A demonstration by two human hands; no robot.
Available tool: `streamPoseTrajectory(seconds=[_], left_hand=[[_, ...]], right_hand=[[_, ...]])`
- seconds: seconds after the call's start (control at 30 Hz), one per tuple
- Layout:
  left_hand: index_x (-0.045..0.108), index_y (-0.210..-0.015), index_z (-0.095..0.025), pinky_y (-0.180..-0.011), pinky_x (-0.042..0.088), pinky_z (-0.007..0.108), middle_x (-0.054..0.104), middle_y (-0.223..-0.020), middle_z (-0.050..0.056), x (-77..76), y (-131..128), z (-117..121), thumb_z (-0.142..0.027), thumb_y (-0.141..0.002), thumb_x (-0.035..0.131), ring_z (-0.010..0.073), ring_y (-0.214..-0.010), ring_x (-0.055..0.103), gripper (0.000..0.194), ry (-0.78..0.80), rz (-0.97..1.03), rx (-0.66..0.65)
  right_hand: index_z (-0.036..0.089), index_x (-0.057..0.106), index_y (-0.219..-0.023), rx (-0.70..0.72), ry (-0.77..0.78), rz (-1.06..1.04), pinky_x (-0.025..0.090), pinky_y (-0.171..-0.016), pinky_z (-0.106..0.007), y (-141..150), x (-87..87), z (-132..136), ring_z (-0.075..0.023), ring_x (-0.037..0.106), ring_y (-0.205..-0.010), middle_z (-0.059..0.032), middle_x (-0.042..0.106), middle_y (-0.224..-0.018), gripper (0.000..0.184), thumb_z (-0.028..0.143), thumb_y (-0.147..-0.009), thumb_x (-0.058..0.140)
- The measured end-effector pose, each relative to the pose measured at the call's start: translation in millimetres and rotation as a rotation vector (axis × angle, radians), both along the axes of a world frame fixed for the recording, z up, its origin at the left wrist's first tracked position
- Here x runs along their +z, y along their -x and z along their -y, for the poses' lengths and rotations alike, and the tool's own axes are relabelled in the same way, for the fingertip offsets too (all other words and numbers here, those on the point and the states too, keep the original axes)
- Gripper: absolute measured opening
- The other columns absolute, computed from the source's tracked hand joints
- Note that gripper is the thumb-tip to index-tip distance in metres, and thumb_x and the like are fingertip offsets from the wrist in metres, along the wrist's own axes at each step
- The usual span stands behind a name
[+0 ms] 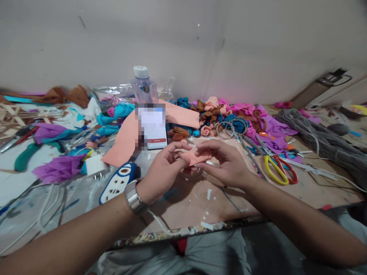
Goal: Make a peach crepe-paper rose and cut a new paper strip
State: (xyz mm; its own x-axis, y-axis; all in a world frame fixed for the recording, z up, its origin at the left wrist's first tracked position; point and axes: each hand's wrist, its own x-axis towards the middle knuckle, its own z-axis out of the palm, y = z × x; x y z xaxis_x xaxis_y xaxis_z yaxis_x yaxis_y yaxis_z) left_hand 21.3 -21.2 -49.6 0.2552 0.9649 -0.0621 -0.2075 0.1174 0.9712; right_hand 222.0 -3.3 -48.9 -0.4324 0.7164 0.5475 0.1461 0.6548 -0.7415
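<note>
My left hand (162, 168) and my right hand (226, 162) meet above the worktable (189, 206), both pinching a small piece of peach paper (195, 156) between fingers and thumbs. A metal watch (134, 196) sits on my left wrist. Under the paper a small clear round lid or ring (191, 174) lies on the table. A phone (153, 128) stands propped just behind my hands, in front of a plastic water bottle (143, 86).
A large peach sheet (126, 141) lies left of the phone. Yellow-and-red scissors (279, 168) and wire rings (229, 128) lie to the right, grey yarn (318, 141) beyond. Paper roses and scraps (229, 110) crowd the back. A power strip (119, 183), charger (95, 167) and purple flower (57, 168) lie left.
</note>
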Motion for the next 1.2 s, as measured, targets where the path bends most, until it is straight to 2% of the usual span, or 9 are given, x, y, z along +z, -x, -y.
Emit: streamPoseTrajectory(seconds=[0.1,0.23,0.33,0.43,0.63,0.87,1.0,1.13,1.2], left_hand=[[0.06,-0.112,-0.022,-0.065,0.055,0.026,0.071,-0.095,0.003,-1.1,-0.2,-0.7,-0.028,-0.087,0.068,0.0147,-0.074,0.069,0.027,0.027,0.053,-0.06],[0.06,-0.106,-0.019,-0.068,0.056,0.027,0.069,-0.096,0.004,-1.2,-1.2,-1.0,-0.036,-0.088,0.069,0.0148,-0.076,0.067,0.026,0.009,0.024,-0.058],[0.061,-0.101,-0.017,-0.071,0.055,0.027,0.068,-0.1,0.006,-0.3,-0.6,-0.5,-0.034,-0.087,0.07,0.0161,-0.084,0.066,0.024,-0.075,-0.098,-0.026],[0.063,-0.1,-0.017,-0.073,0.054,0.025,0.067,-0.099,0.005,-0.2,0.5,1.1,-0.03,-0.09,0.067,0.0157,-0.086,0.064,0.017,-0.218,-0.232,0.007],[0.062,-0.106,-0.02,-0.08,0.055,0.032,0.068,-0.105,0.007,-2.3,0.9,6.1,-0.031,-0.094,0.061,0.0198,-0.091,0.067,0.016,-0.32,-0.255,-0.02],[0.06,-0.1,-0.02,-0.073,0.054,0.029,0.067,-0.095,0.006,-0.6,0.2,9.2,-0.033,-0.093,0.062,0.0183,-0.082,0.067,0.015,-0.35,-0.321,-0.007],[0.054,-0.108,-0.021,-0.074,0.055,0.028,0.069,-0.105,0.007,0.2,-1.3,11.4,-0.035,-0.096,0.06,0.0181,-0.086,0.07,0.019,-0.3,-0.248,-0.077],[0.053,-0.113,-0.022,-0.082,0.056,0.03,0.066,-0.117,0.009,0.9,-1.8,13.0,-0.032,-0.089,0.07,0.0213,-0.099,0.071,0.03,-0.327,-0.233,-0.082],[0.055,-0.116,-0.022,-0.087,0.057,0.032,0.064,-0.122,0.009,0.5,-1.6,13.0,-0.03,-0.087,0.073,0.0232,-0.106,0.069,0.035,-0.354,-0.246,-0.075]], right_hand=[[0.032,0.063,-0.128,0.01,0.042,-0.026,0.055,-0.089,-0.03,0.0,-1.7,0.4,-0.0165,0.067,-0.102,-0.0032,0.067,-0.121,0.048,0.016,-0.085,0.077],[0.033,0.063,-0.127,0.022,0.071,-0.03,0.053,-0.094,-0.033,-0.7,-0.9,1.4,-0.0176,0.066,-0.106,-0.003,0.067,-0.121,0.05,0.017,-0.083,0.079],[0.032,0.061,-0.13,0.069,0.123,-0.038,0.053,-0.096,-0.034,-0.8,1.0,2.3,-0.0199,0.064,-0.111,-0.0046,0.064,-0.126,0.057,0.019,-0.079,0.083],[0.03,0.057,-0.133,0.117,0.263,-0.088,0.056,-0.091,-0.033,0.7,2.3,3.1,-0.0197,0.065,-0.109,-0.0065,0.062,-0.128,0.053,0.024,-0.084,0.078],[0.028,0.058,-0.127,0.1,0.43,-0.159,0.058,-0.086,-0.029,5.9,5.1,3.7,-0.0167,0.067,-0.104,-0.0058,0.066,-0.12,0.043,0.027,-0.088,0.075],[0.024,0.061,-0.124,0.027,0.416,-0.144,0.058,-0.081,-0.028,5.8,4.0,2.2,-0.0152,0.067,-0.092,-0.005,0.067,-0.104,0.041,0.022,-0.085,0.075],[0.024,0.062,-0.121,0.043,0.395,-0.17,0.057,-0.08,-0.025,6.2,3.9,1.2,-0.0141,0.066,-0.095,-0.0049,0.067,-0.11,0.04,0.016,-0.084,0.075],[0.024,0.062,-0.12,0.052,0.466,-0.205,0.058,-0.07,-0.022,6.1,5.5,1.1,-0.0132,0.065,-0.088,-0.0043,0.066,-0.107,0.041,0.017,-0.083,0.076],[0.023,0.062,-0.12,0.055,0.493,-0.227,0.058,-0.07,-0.022,5.9,6.1,1.1,-0.013,0.065,-0.088,-0.0041,0.065,-0.106,0.041,0.019,-0.082,0.077]])
